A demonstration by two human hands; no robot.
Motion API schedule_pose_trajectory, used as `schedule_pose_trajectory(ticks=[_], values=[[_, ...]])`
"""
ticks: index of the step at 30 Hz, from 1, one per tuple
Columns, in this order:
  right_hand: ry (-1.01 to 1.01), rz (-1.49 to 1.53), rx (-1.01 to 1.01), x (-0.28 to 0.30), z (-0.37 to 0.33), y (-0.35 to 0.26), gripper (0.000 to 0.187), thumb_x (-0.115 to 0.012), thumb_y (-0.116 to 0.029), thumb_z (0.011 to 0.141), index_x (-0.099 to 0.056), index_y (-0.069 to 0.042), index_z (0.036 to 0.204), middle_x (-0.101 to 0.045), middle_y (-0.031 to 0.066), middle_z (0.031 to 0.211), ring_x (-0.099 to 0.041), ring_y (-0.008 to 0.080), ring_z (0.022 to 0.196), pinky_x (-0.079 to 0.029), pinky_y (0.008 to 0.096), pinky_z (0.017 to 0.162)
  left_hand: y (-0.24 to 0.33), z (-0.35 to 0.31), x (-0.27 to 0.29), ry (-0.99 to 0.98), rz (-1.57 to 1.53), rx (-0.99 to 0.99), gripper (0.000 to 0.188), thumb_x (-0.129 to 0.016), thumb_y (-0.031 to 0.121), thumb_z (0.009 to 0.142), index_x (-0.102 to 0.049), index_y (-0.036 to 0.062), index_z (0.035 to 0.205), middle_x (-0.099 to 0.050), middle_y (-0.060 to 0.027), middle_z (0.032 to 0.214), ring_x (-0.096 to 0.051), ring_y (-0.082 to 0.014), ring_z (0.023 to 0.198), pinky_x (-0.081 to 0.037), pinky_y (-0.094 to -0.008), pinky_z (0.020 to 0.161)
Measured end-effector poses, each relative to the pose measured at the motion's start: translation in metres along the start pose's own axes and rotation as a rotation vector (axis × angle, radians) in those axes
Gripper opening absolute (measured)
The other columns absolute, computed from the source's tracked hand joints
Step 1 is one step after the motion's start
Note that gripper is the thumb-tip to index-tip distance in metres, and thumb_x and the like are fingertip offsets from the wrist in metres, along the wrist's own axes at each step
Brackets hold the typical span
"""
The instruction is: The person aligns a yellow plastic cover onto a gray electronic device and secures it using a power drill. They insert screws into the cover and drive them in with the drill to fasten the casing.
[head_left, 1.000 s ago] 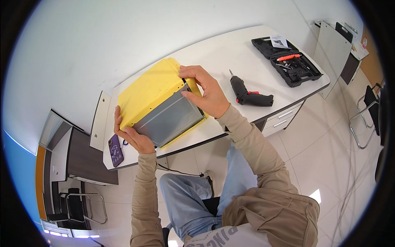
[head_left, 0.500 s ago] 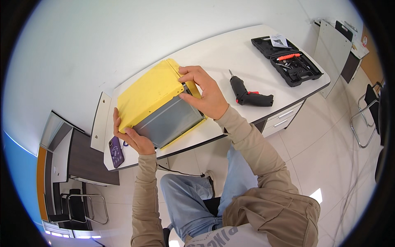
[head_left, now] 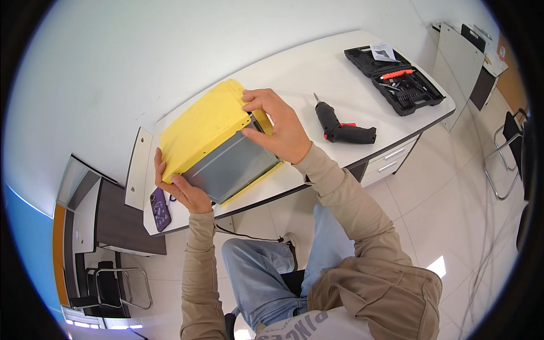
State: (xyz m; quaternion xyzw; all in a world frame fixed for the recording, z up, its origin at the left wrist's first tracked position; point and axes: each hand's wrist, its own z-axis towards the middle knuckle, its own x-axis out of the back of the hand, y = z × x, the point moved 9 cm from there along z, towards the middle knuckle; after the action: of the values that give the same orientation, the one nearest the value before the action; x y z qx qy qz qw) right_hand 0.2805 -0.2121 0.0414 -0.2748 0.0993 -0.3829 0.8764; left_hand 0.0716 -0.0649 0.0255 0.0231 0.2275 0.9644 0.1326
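Note:
A boxy metal case with a yellow cover (head_left: pixel 204 120) and a bare grey side panel (head_left: pixel 233 161) stands on the white table, its grey side toward me. My left hand (head_left: pixel 184 190) grips its near left corner, with the thumb at the lower edge of the yellow cover and the fingers around the outer side. At the right corner, my right hand (head_left: pixel 281 126) has its fingers on top of the yellow cover and its thumb by the grey panel's upper edge. A narrow dark gap shows between cover and panel there. The case's far side and underside are hidden.
To the right on the table (head_left: pixel 306 62) lies a black cordless screwdriver (head_left: pixel 340 126) with red parts. Farther right sits an open black tool case (head_left: pixel 405 90) with bits and an orange shaft. A purple phone (head_left: pixel 160 209) lies near the left edge. A cable (head_left: pixel 249 236) hangs below the table.
Both hands keep nearly the same hold on the case. The right hand has shifted very slightly left and up with the cover's right corner; the view has moved a little.

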Motion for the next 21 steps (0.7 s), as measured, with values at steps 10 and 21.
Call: schedule_pose_trajectory(ticks=[10, 21], values=[[0.035, -0.088, 0.028, 0.0003, 0.0007, -0.0028, 0.040, -0.081, -0.012, 0.076, -0.055, -0.006, 0.105, -0.056, 0.0137, 0.125, -0.058, 0.0332, 0.119, -0.049, 0.0395, 0.096, -0.0006, -0.0003, -0.0014, -0.020, 0.020, -0.043, 0.035, -0.033, 0.038, 0.108, -0.035, 0.0089, 0.129, -0.032, -0.0199, 0.155, -0.038, -0.0328, 0.139, -0.034, -0.0435, 0.113], [0.123, -0.010, 0.026, 0.0006, -0.0005, 0.0049, 0.039, -0.081, -0.016, 0.078, -0.055, -0.005, 0.106, -0.060, 0.0155, 0.117, -0.060, 0.0336, 0.113, -0.049, 0.0379, 0.093, 0.0055, -0.0013, -0.0027, -0.066, 0.095, -0.093, 0.033, -0.037, 0.034, 0.108, -0.038, 0.0081, 0.129, -0.036, -0.0194, 0.153, -0.038, -0.0331, 0.139, -0.032, -0.0451, 0.114]])
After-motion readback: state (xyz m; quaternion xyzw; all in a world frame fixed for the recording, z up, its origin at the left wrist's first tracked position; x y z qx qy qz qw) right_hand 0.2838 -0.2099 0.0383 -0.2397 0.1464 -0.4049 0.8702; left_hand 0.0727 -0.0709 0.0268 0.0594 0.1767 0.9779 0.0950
